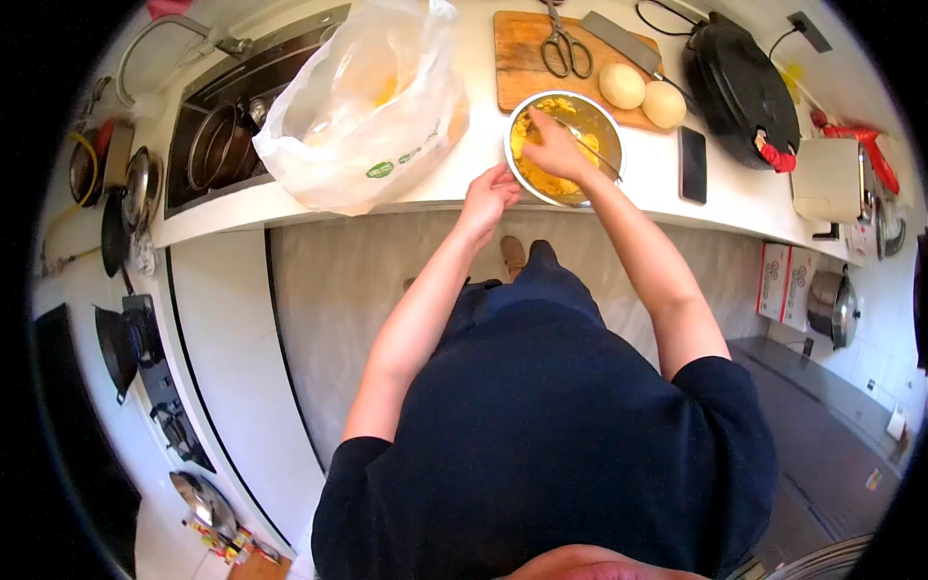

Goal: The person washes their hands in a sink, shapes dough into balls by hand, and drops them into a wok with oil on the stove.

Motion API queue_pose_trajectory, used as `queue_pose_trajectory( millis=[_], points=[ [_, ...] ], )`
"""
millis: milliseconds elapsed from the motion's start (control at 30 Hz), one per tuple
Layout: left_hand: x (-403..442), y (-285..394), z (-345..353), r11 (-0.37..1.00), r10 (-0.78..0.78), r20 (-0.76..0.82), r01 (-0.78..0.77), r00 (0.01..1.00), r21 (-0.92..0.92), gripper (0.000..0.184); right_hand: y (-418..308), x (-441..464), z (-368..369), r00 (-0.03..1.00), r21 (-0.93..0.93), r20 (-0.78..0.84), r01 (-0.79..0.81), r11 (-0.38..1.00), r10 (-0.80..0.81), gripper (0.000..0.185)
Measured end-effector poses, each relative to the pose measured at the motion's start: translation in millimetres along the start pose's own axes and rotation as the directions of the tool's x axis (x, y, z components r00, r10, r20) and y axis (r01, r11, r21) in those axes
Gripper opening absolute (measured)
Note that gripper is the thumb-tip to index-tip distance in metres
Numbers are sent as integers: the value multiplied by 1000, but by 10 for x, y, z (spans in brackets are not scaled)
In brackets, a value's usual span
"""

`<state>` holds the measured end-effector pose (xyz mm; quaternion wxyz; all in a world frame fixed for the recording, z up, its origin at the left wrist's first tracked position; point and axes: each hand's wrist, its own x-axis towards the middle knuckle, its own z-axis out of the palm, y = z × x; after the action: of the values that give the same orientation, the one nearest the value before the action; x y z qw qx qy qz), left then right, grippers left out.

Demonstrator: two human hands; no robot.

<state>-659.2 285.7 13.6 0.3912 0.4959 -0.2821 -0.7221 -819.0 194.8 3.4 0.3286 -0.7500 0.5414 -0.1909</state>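
A round metal bowl [621, 145] stands near the counter's front edge. Yellow crumbly food [551, 184] lies inside it, and a thin metal utensil [597, 153] leans on its right side. My right hand [556, 147] reaches into the bowl, with its fingers down at the yellow food; whether they hold any is hidden. At the bowl's lower left rim is my left hand [491, 200], its fingers curled close together against the rim. Two pale dough balls [622, 86] sit just behind and right of the bowl, at the cutting board's edge.
Scissors [565, 50] and a cleaver [621, 42] lie on the wooden board [517, 58]. A phone [692, 164] and a black appliance [739, 92] are to the right. A white plastic bag [372, 116] stands left, beside the sink [193, 116] with pans.
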Motion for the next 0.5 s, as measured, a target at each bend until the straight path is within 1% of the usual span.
queue_pose_trajectory(
  millis=[33, 67, 100, 133, 200, 233, 333, 367, 433, 500],
  points=[
    [52, -13, 46, 997, -18, 38, 21, 999, -79, 53, -46, 15, 42, 1000, -7, -2, -7, 1000, 7, 77],
    [55, -11, 86, 994, -21, 32, 24, 999, -107, 55, -130, 5, 71, 1000, -13, -6, -17, 1000, 17, 79],
    [42, 8, 117, 991, -22, 31, 26, 999, -132, 57, -224, -51, 83, 998, 20, -6, -70, 997, 70, 76],
    [38, 18, 120, 987, -27, 31, 31, 999, -155, 60, -286, -86, 148, 997, 5, -50, -67, 998, 67, 73],
    [63, -7, 57, 969, -9, 79, 28, 997, -245, 62, -338, -140, 306, 987, -24, -143, -71, 997, 67, 69],
    [85, -34, 13, 957, 2, 106, 29, 994, -289, 63, -366, -155, 357, 970, -109, -239, 21, 994, -47, 58],
    [176, -122, -83, 920, 19, 134, 35, 991, -390, 66, -412, -216, 392, 959, -183, -270, 33, 983, -82, 46],
    [201, -144, -112, 898, 15, 147, 52, 989, -438, 66, -404, -228, 414, 943, -177, -310, 68, 982, -121, 37],
    [226, -167, -133, 841, 8, 169, 85, 986, -534, 68, -415, -270, 396, 944, -202, -301, 74, 977, -133, 35],
    [223, -177, -128, 801, 69, 207, 69, 976, -594, 68, -429, -289, 378, 941, -230, -302, 86, 969, -155, 35]
  ],
)
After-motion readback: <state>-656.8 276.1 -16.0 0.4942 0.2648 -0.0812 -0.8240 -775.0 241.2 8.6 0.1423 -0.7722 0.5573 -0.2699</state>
